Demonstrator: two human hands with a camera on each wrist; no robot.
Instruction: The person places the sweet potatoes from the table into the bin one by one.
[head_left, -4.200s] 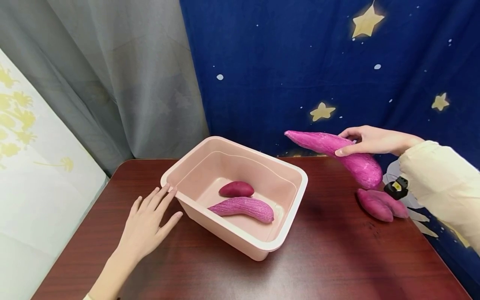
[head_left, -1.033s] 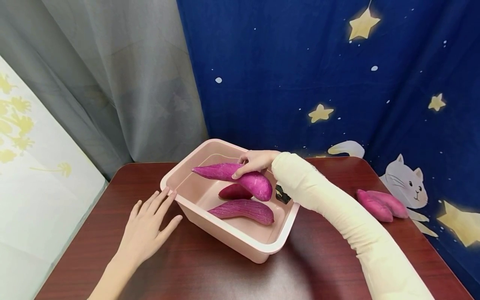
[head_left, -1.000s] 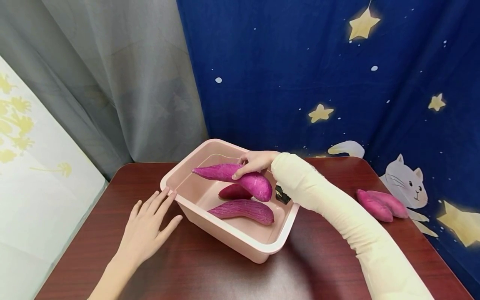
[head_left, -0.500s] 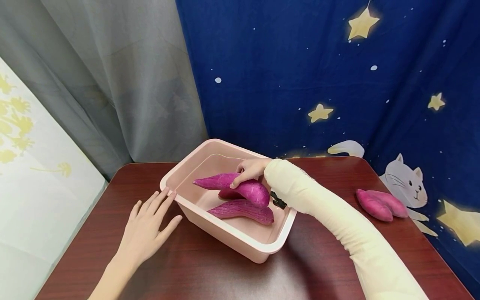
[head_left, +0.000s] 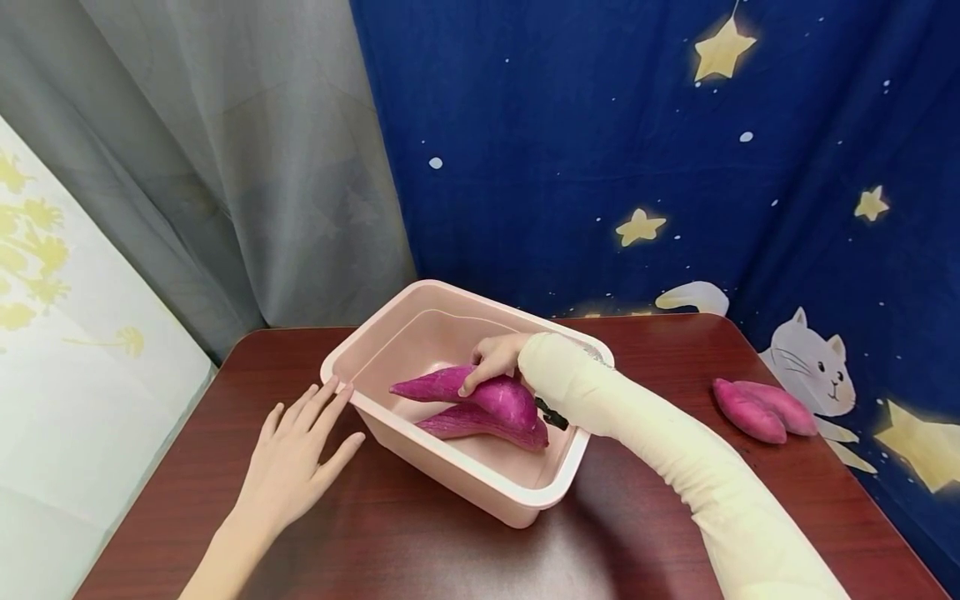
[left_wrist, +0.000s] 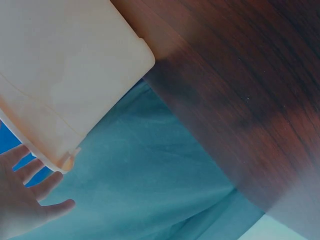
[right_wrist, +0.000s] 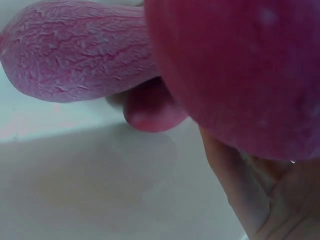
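My right hand (head_left: 497, 358) grips a large purple sweet potato (head_left: 512, 402) by its upper side, low inside the pink plastic tub (head_left: 450, 452). Beneath and in front of it lies a wrinkled sweet potato (head_left: 463, 423), partly covered. A smaller, smooth sweet potato (right_wrist: 152, 109) shows in the right wrist view between those two; the head view hides it. Straight fingers of my left hand (head_left: 288, 458) touch the tub's left corner, thumb spread apart. The left wrist view also shows that hand (left_wrist: 22, 200) at the tub's rim.
Two more sweet potatoes (head_left: 750, 410) lie side by side near the right edge of the dark red wooden table (head_left: 637, 517). A blue star-patterned curtain (head_left: 570, 167) and a grey curtain (head_left: 315, 192) hang behind the table.
My right hand has carried the large sweet potato from the table's right side over the tub, then lowered it onto or close above the others. The left hand stays at the rim.
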